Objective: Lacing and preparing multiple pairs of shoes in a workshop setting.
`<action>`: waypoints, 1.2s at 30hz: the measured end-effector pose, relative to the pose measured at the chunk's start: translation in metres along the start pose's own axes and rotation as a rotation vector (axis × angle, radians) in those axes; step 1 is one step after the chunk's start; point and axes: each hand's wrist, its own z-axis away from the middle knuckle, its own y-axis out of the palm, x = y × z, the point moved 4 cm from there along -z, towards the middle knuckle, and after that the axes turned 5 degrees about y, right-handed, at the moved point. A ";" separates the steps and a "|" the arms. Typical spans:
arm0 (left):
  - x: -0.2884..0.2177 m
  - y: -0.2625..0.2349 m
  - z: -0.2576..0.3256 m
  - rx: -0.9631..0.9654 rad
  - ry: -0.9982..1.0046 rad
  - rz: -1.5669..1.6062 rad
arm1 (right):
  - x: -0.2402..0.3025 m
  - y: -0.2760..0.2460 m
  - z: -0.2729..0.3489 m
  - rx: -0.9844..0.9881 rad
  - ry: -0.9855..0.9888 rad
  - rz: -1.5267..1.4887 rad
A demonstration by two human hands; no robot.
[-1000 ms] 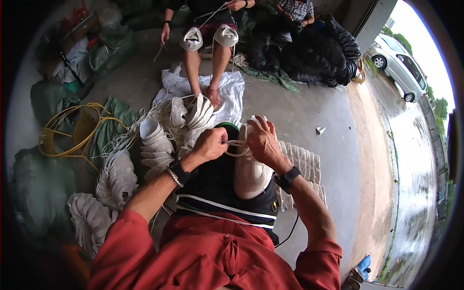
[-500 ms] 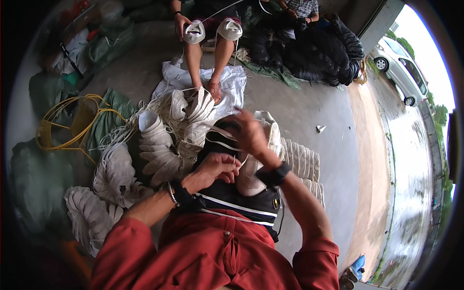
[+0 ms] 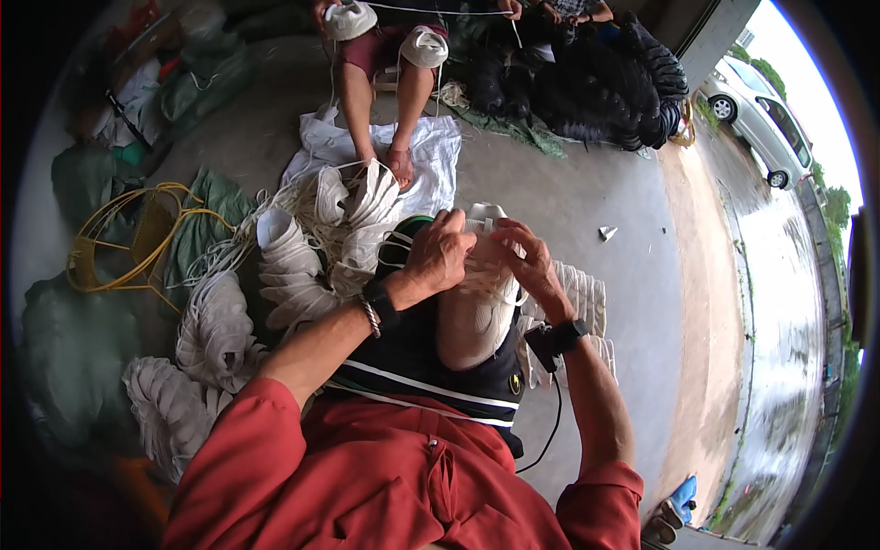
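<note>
A white shoe upper (image 3: 472, 330) lies over my leg on dark cloth, its rounded toe toward me and its opening away. White lace (image 3: 484, 280) crosses its front and trails in loops on both sides. My left hand (image 3: 440, 255) is closed at the upper's left edge, near the opening, with the lace between its fingers. Across from it, my right hand (image 3: 533, 266) pinches at the right edge by the top eyelets. The fingertips partly hide what they grip, apparently lace there too.
Rows of nested white uppers (image 3: 298, 275) lie at my left, with loose laces (image 3: 220, 252) and a yellow wire frame (image 3: 137, 243). More uppers (image 3: 582, 298) lie at right. A co-worker (image 3: 403, 92) sits opposite, uppers on both knees, above a white sheet (image 3: 440, 151). Black stacked uppers (image 3: 605, 92) stand behind.
My left hand has moved up and away from me to the upper's opening. My right hand has come down to the right edge. The co-worker's hands now stretch a lace.
</note>
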 end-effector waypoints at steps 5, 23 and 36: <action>-0.007 0.004 -0.008 -0.076 0.225 -0.055 | 0.000 0.001 0.004 0.007 0.039 -0.051; 0.010 0.038 0.004 -0.018 -0.167 0.163 | 0.045 0.011 0.006 0.174 -0.338 0.712; 0.023 0.059 0.015 -0.165 -0.196 0.335 | 0.039 0.020 0.001 0.258 -0.213 0.810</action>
